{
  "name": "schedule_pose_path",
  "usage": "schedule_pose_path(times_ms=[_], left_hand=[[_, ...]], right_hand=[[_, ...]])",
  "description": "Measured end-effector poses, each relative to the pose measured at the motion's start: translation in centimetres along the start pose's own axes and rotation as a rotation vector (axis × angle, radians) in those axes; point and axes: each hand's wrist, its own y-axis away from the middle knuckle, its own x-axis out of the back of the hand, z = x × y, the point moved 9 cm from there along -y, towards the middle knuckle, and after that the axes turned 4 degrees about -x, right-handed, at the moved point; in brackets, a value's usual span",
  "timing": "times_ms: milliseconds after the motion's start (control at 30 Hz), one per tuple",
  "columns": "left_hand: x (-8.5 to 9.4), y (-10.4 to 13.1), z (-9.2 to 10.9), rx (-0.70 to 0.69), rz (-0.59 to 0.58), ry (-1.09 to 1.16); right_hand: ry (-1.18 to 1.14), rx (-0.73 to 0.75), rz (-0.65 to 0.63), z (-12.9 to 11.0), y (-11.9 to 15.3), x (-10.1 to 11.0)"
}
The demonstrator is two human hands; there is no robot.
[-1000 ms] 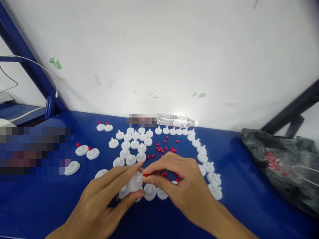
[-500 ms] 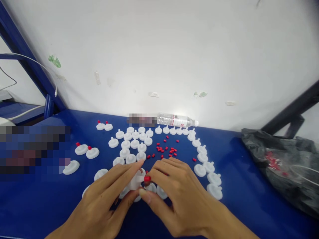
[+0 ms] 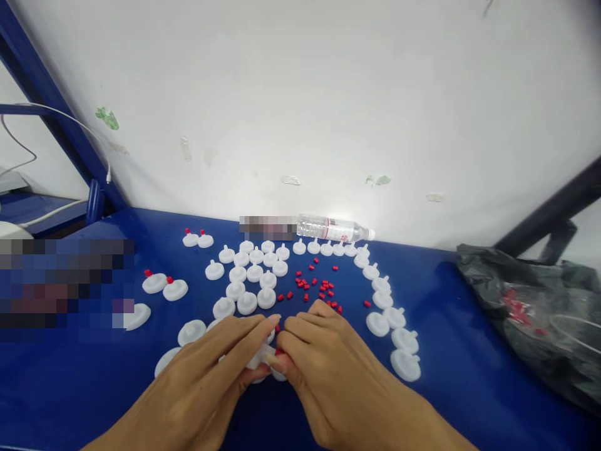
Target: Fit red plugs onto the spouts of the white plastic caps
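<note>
At the front middle of the blue table (image 3: pixel 451 351), my left hand (image 3: pixel 206 369) is closed on a white plastic piece (image 3: pixel 259 356) with a narrow stem. My right hand (image 3: pixel 328 357) pinches a red cap (image 3: pixel 280 352) at the stem's end, mostly hidden by its fingers. White round pieces with stems (image 3: pixel 246 303) surround my hands and run in a curved row (image 3: pixel 381 300) on the right. Loose small red caps (image 3: pixel 325 285) lie beyond my right hand. Several white pieces with red caps on them (image 3: pixel 175 289) sit at the left.
A clear plastic bottle (image 3: pixel 328 228) lies along the white wall (image 3: pixel 300 113). On the right rests a dark plastic bag (image 3: pixel 558 282) with red pieces in it. Blurred patches cover items at the left edge and beside the bottle.
My right thumb and fingers have closed round the red cap, which showed clearly before. Both hands have drawn slightly lower with the white piece, which is now more covered.
</note>
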Motion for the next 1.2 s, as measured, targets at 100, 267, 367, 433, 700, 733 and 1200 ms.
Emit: schedule_pose_path(times_ms=[100,267,367,433,700,733,1200], left_hand=[[-0.2,0.4,0.1,0.0,-0.021,0.003],[0.1,0.8,0.5,-0.013,-0.004,-0.044],[-0.2,1.2,0.6,-0.037,-0.032,-0.051],[-0.4,1.6,0.5,-0.039,-0.06,-0.057],[1.4,1.1,1.2,0.037,-0.03,-0.059],[1.8,0.7,1.0,0.058,-0.008,-0.032],[11.3,1.2,-12.9,0.63,0.171,-0.362]], right_hand=[[0.035,0.033,-0.003,-0.2,-0.1,0.0],[0.075,0.065,0.002,-0.7,0.0,0.0],[0.126,0.074,-0.026,-0.7,0.1,-0.2],[0.157,0.082,-0.03,-0.7,0.1,-0.2],[-0.033,0.09,0.127,-1.3,-0.1,2.4],[-0.053,0.077,0.153,-1.2,-0.1,2.7],[0.017,-0.043,0.259,2.1,0.2,4.0]])
